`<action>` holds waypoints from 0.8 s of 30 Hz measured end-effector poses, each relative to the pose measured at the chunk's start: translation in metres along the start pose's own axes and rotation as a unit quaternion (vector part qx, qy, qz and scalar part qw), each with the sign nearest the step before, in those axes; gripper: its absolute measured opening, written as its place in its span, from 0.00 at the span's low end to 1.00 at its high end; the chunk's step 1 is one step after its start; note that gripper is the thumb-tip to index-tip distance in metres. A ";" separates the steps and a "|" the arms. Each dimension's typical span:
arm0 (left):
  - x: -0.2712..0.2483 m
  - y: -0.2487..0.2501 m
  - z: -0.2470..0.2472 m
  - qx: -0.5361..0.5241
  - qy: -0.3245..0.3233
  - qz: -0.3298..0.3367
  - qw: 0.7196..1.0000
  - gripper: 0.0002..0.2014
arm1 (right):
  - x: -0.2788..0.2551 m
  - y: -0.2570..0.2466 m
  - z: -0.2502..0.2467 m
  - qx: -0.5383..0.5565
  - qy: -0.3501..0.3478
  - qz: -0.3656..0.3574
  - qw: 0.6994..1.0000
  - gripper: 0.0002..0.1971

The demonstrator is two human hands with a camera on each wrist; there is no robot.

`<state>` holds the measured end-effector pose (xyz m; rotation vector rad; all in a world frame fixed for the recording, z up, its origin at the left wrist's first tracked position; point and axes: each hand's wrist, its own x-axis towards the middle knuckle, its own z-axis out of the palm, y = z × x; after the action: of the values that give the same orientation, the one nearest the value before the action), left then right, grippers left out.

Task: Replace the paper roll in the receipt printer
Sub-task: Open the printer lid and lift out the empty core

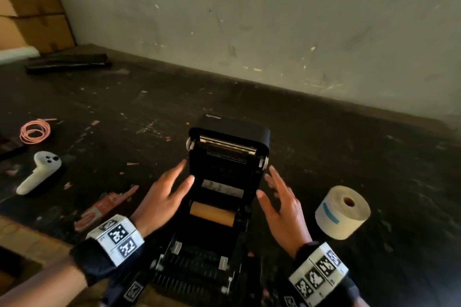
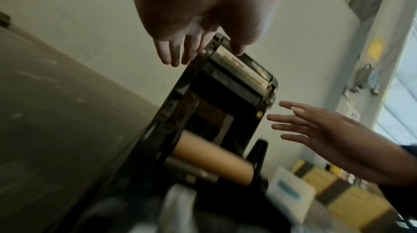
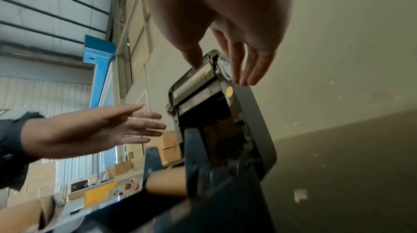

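A black receipt printer stands on the dark table with its lid raised upright. A bare brown cardboard core lies across its paper bay, also seen as a tan tube from the left wrist. A full white paper roll with a blue mark lies on the table to the right. My left hand hovers beside the printer's left side with straight spread fingers, holding nothing. My right hand hovers by the right side the same way. Both appear clear of the lid.
A white handheld controller, a coiled pink cord and a red flat packet lie on the table at left. Cardboard boxes stack at the far left. A wall runs behind.
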<state>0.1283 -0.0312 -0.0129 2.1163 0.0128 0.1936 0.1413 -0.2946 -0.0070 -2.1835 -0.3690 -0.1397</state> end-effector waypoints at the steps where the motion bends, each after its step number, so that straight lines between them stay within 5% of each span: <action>1: -0.004 -0.009 0.002 0.012 -0.011 -0.001 1.000 0.26 | -0.006 0.005 0.006 -0.021 -0.019 0.002 1.000 0.30; 6: -0.005 -0.044 0.002 0.126 -0.138 0.014 0.982 0.22 | -0.018 0.013 0.043 -0.106 -0.157 0.066 0.980 0.27; 9: -0.004 -0.049 0.001 0.134 -0.186 0.030 0.973 0.28 | -0.016 0.008 0.055 -0.100 -0.134 0.085 0.982 0.21; 18: -0.009 -0.017 -0.003 -0.005 -0.084 0.085 0.993 0.22 | -0.024 -0.017 0.047 0.093 -0.044 0.127 0.987 0.28; 24: -0.002 0.021 0.004 -0.098 -0.089 0.116 0.984 0.20 | -0.033 -0.034 0.013 0.141 0.045 0.114 0.982 0.25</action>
<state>0.1254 -0.0455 0.0029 1.9271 -0.3468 0.1354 0.0987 -0.2719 0.0035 -1.9151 -0.0798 -0.0550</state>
